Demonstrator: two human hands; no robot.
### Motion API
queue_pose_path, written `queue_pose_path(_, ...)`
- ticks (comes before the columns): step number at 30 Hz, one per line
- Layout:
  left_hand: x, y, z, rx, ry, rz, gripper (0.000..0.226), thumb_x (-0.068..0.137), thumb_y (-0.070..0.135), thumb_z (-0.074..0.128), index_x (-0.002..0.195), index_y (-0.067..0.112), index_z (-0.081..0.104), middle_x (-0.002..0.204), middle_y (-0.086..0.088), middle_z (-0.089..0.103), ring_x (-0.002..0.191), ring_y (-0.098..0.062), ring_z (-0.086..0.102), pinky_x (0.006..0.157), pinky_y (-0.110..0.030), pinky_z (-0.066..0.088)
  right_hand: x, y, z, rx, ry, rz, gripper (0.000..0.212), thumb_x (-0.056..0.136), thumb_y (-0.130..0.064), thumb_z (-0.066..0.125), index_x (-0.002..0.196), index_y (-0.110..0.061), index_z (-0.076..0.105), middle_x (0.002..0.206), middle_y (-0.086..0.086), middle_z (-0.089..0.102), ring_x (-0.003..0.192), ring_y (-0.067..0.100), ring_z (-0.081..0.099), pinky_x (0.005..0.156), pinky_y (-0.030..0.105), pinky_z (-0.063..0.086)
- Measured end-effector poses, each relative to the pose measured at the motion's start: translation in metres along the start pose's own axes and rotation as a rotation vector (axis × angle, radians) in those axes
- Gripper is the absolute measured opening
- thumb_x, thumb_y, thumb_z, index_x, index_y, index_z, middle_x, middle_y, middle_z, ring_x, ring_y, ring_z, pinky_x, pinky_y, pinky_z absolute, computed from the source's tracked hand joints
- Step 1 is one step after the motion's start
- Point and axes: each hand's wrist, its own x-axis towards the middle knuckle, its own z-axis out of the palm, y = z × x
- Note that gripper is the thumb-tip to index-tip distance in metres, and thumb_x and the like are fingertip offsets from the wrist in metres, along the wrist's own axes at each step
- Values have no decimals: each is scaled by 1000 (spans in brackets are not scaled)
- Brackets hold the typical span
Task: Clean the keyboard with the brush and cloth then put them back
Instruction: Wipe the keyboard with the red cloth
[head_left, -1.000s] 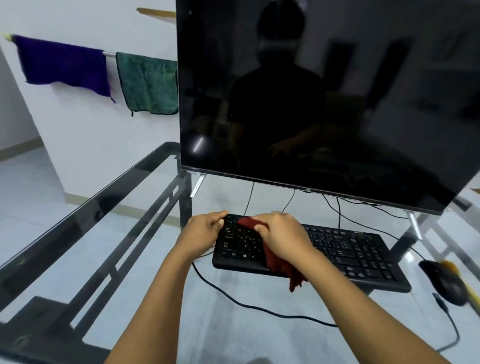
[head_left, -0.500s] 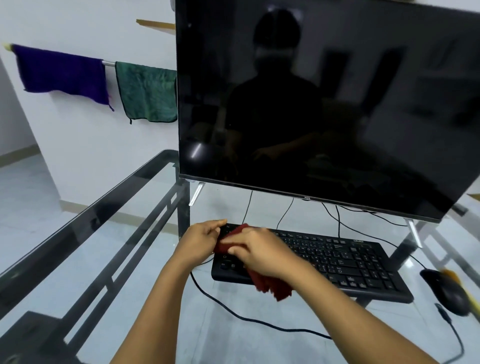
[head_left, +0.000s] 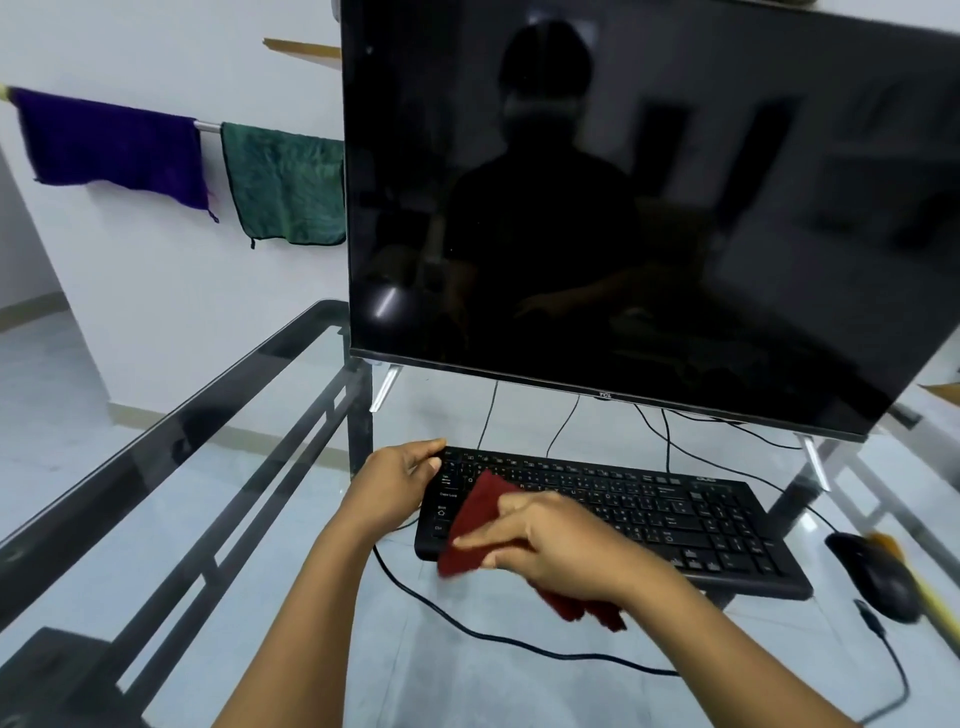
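The right hand (head_left: 561, 545) presses a dark red cloth (head_left: 478, 519) onto the left end of the black keyboard (head_left: 675, 514), its fingers (head_left: 483, 543) closed together on the fabric with a loose tail of it hanging off the near edge under the wrist. The left hand (head_left: 395, 483) braces the keyboard's far left corner, fingers curled around that edge and clamped on the casing. To wipe well from here, I would judge that the bracing grip matters most, since the keyboard sits on a smooth glass surface (head_left: 218, 519) and could slide under sideways strokes; pressure should stay light and even so the keys are not pushed hard, and the cloth wants to be kept flat under the fingers so it sweeps the key tops rather than bunching. The cloth looks soft and napped, likely to drag dust along and to catch a little on key edges. The keyboard is hard matte plastic, a long low slab with raised keys and printed legends. A black mouse (head_left: 872, 582) lies to the right, and what appears to be the brush (head_left: 930, 597), a yellowish handle, rests just beside it, partly hidden. The keyboard's thin cable (head_left: 467, 631) loops over the glass nearby and should be kept clear of the strokes.
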Motion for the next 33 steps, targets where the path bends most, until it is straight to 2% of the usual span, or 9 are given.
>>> queue_pose_path(3,0,2,0,-16,5,-2,33,96,26,55,129,31,60,127,11,62,109,1,53,93,-17,38,2,10,-13,29,-34,27,31,90,-35,64,119,-45,65,92,-16,59,90,1,53,83,14,40)
queue_pose_path(7,0,-3,1,14,-4,-5,34,97,29,53,130,34,57,127,10,62,119,-7,55,98,-24,42,29,44,-27,-60,305,458,24,93,-34,57,115,-39,68,108,-4,71,105,21,62,88,30,49)
queue_pose_path(8,-1,-7,0,20,-2,-8,34,97,29,52,130,34,57,126,11,63,119,-8,55,100,-27,43,38,37,-19,-68,326,471,25,94,-36,55,115,-37,67,110,-3,71,105,24,62,88,33,50)
queue_pose_path(12,0,-8,-4,14,-27,-12,40,90,33,53,128,43,55,128,13,61,125,-12,51,104,-38,43,56,-1,6,-42,200,178,30,95,-40,50,123,-40,61,117,-4,68,109,22,59,92,38,49)
queue_pose_path(16,0,5,-2,79,-119,-84,74,67,50,52,139,51,37,149,17,38,147,-21,6,117,-52,16,72,36,-20,-20,334,462,26,96,-35,49,115,-36,66,106,-2,71,100,23,63,81,34,51)
queue_pose_path(21,-5,1,-6,191,-142,-38,96,61,71,57,147,42,25,148,15,40,146,-29,6,117,-46,14,71,-1,1,-48,187,164,32,95,-37,50,125,-43,59,116,-1,67,107,23,59,88,37,49)
queue_pose_path(25,-8,0,-4,95,-150,-80,100,75,59,67,152,39,7,151,18,34,147,-28,-8,117,-50,4,80,26,-14,-71,300,475,26,97,-33,47,116,-36,65,114,1,68,106,26,60,83,35,50)
queue_pose_path(30,-9,4,-6,92,-165,-64,101,75,58,68,153,35,7,150,18,35,148,-27,-8,118,-48,3,62,-9,7,-72,201,147,32,97,-37,46,126,-45,56,115,-2,65,107,23,57,87,38,49)
queue_pose_path(33,-8,1,-5,78,-158,-80,96,77,55,69,152,38,10,152,16,33,147,-26,-11,118,-50,2,56,30,-20,-106,298,478,28,97,-32,46,118,-38,64,112,0,68,102,25,62,80,36,52)
